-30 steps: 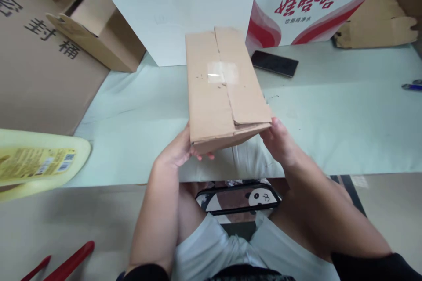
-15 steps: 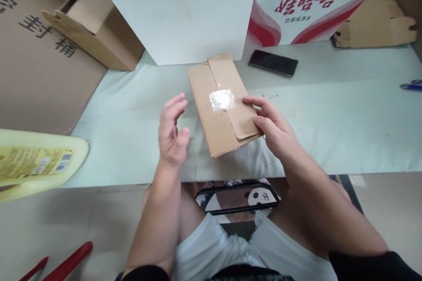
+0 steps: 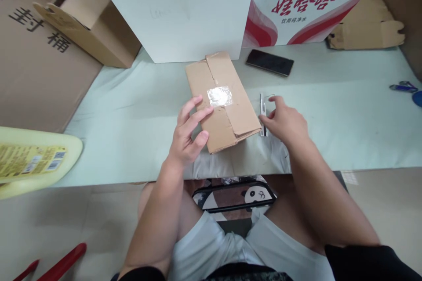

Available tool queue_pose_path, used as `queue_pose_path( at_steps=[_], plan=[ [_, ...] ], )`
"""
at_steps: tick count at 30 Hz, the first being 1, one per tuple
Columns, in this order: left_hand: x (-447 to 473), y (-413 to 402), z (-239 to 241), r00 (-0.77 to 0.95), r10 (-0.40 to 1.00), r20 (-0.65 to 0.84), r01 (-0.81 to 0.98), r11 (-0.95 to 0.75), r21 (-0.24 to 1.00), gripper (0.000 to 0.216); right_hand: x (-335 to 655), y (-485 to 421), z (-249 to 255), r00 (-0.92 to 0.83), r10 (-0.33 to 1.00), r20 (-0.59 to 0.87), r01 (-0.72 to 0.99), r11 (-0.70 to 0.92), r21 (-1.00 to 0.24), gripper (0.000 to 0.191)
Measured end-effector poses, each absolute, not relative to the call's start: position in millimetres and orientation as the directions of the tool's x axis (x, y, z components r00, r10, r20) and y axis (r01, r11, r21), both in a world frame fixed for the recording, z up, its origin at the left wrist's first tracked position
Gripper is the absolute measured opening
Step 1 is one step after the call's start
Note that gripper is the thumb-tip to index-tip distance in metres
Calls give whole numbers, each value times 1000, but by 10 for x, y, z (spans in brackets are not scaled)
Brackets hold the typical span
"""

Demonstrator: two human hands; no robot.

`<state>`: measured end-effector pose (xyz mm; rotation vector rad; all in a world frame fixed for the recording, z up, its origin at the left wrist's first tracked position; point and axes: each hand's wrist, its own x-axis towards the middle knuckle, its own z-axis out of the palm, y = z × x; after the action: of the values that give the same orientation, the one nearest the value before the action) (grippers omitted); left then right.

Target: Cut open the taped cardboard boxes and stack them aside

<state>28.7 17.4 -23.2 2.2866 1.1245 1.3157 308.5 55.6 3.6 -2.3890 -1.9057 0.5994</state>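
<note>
Hands (image 3: 187,138) (image 3: 289,124) now at carton (image 3: 229,113) and tool (image 3: 263,107)

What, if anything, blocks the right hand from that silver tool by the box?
Nothing visible: the right hand is right at the silver tool, though touch is unclear; the taped box sits on the tool's other side.

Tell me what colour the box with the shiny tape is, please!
The box is light brown, like plain cardboard; the head view shows it best.

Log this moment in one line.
left hand: on carton | right hand: at slim silvery tool, grip unclear | tape: on carton top
</note>
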Motion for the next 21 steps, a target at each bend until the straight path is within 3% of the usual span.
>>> queue_pose_path(
  at_steps=[4, 7, 11, 16, 18, 21],
  plan=[
    [294, 169, -216, 293, 742, 603, 505, -656, 561, 47, 2995, 541, -15, 153, 933, -327, 964, -214, -160, 54],
    [288, 158, -212, 301, 741, 600, 489, -661, 570, 49, 2992, 566, -35, 147, 959, -241, 942, -210, -262, 42],
    [309, 132, -184, 323, 727, 606, 475, -679, 561, 50, 3035, 585, -28, 188, 982, 26, 854, -151, -497, 23],
    [369, 93, -130, 368, 684, 630, 485, -719, 497, 49, 3033, 507, 46, 202, 955, 218, 497, 92, -863, 45],
    [388, 85, -126, 365, 675, 641, 514, -720, 466, 49, 3025, 446, 141, 165, 945, 283, 310, 223, -924, 48],
    [425, 87, -136, 354, 679, 644, 533, -712, 458, 47, 3025, 350, 350, 25, 920, 392, 51, 390, -919, 38]
  ],
)
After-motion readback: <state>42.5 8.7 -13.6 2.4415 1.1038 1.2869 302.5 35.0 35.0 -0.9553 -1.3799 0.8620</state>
